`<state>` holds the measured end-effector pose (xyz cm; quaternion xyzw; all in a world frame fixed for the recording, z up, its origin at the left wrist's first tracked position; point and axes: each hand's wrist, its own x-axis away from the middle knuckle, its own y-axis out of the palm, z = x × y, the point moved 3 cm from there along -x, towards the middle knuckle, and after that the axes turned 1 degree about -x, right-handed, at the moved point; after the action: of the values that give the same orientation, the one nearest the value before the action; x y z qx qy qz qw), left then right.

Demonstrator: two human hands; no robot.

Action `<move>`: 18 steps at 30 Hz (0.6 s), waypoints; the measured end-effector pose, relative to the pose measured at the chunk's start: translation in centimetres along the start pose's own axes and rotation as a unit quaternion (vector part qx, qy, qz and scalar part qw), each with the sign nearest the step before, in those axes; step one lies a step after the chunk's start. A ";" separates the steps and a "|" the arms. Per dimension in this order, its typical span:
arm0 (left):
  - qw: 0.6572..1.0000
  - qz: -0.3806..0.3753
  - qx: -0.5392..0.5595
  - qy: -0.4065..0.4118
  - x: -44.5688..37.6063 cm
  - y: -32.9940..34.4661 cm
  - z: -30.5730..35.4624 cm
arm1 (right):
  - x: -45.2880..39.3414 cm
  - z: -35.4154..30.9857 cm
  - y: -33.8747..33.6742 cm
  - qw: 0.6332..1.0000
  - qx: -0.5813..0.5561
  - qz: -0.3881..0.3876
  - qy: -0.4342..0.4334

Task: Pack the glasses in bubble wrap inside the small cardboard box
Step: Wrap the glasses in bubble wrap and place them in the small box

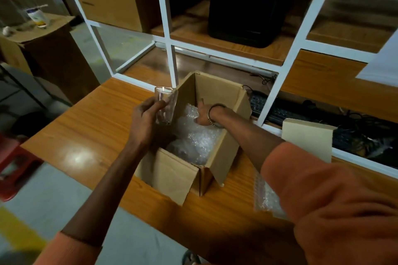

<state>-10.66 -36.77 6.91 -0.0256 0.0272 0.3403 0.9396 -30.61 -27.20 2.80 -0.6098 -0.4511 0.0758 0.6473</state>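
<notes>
A small open cardboard box (pixel 217 90) stands on the wooden table (pixel 86 127). Crumpled bubble wrap (pixel 193 137) fills its inside. My left hand (pixel 144 118) grips a clear drinking glass (pixel 165 105) upright, just above the box's left edge. My right hand (pixel 203 114) reaches down into the box and rests on the bubble wrap; its fingers are mostly hidden among the wrap. A bracelet sits on the right wrist.
A loose piece of bubble wrap (pixel 266 196) lies on the table under my right arm. A flat cardboard piece (pixel 308 137) stands to the right. A white-framed shelf (pixel 277 84) behind holds a keyboard (pixel 258 105), cables and a black device (pixel 245 8). A red stool (pixel 13 163) stands at left.
</notes>
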 end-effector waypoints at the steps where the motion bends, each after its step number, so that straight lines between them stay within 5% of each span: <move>1: 1.000 0.006 0.012 -0.007 -0.1 0.0 0.0 | -0.2 0.0 0.1 1.000 -0.009 0.022 -0.004; 9: 0.998 0.032 0.050 -0.027 0.2 1.0 0.5 | 3.5 2.1 -5.0 0.934 -0.230 0.262 -0.079; 18: 0.988 0.085 0.126 0.018 2.5 9.5 3.8 | 13.9 11.4 -8.2 0.783 -0.554 0.242 -0.147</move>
<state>-14.66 -27.62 10.26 0.0895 0.0891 0.4121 0.9023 -33.97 -11.98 14.96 -0.9340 -0.3426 0.0560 0.0843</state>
